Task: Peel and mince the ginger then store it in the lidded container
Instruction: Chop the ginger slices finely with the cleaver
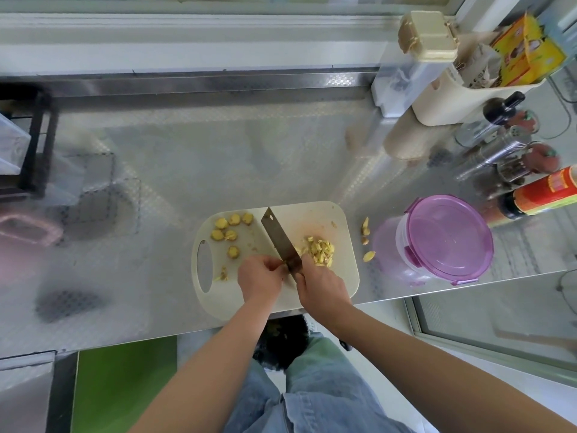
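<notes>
Head view: mincing is about halfway. On the board, the right hand has its grip clamped on the knife, and the left hand pinches a ginger piece at the blade. Chopped ginger lies at the board's right, uncut slices at its far left. The container, right of the board, has its lid on.

The single head-worn camera looked from above, tilted steeply down and a little forward, onto a metal counter that filled the middle band of the frame. The cutting board sat just below centre, near enough for the left hand and right hand to read clearly. Both forearms ran in from the lower edge, over jeans at bottom centre. The wide lens reached the window sill along the top and leaned the red-labelled bottle at the right edge outward.
</notes>
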